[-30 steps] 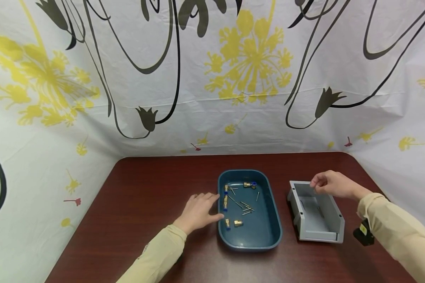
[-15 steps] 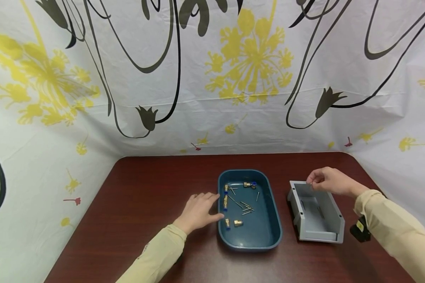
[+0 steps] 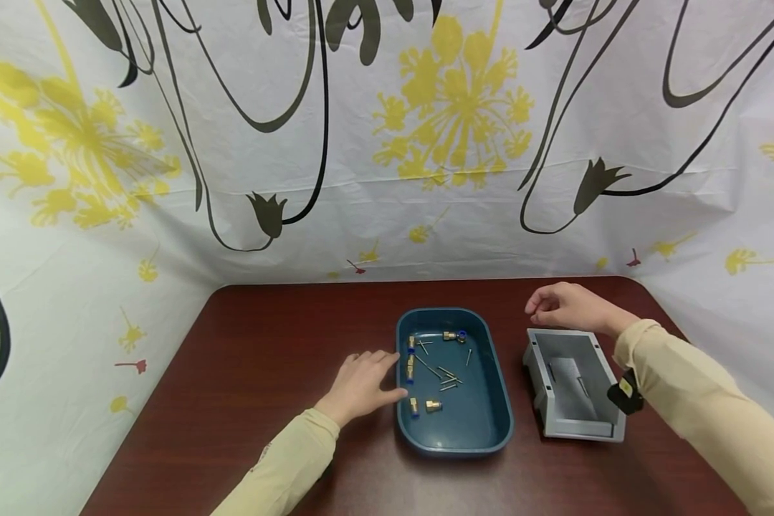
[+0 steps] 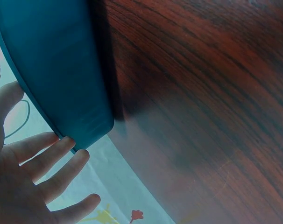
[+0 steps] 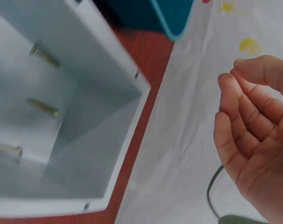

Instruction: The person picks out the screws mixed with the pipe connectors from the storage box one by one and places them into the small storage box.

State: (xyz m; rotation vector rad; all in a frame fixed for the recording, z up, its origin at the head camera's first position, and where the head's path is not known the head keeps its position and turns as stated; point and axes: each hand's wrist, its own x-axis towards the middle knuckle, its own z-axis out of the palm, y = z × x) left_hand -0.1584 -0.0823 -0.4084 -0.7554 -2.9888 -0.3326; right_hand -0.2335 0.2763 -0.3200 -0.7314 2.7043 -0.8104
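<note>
In the head view, my left hand (image 3: 359, 387) rests at the left rim of a blue tray (image 3: 504, 401), fingers spread. The left wrist view shows its fingertips on the rim of the same tray (image 4: 53, 70). Several screws (image 3: 448, 374) and brass fittings (image 3: 433, 405), some with blue parts, lie in the tray. My right hand (image 3: 570, 307) hovers above the back edge of a grey bin (image 3: 542, 383). Its fingers are loosely curled, the thumb near the index fingertip, with nothing seen between them. The right wrist view shows three screws (image 5: 43, 107) on the bin's floor.
The tray and bin stand apart on a dark red-brown wooden table (image 3: 284, 344), with a strip of tabletop between them. A white patterned cloth (image 3: 361, 143) hangs behind the table and along its sides.
My right hand has moved left and away from me, from over the bin to its back edge, uncovering more of the bin's inside. The left hand and tray stay put.
</note>
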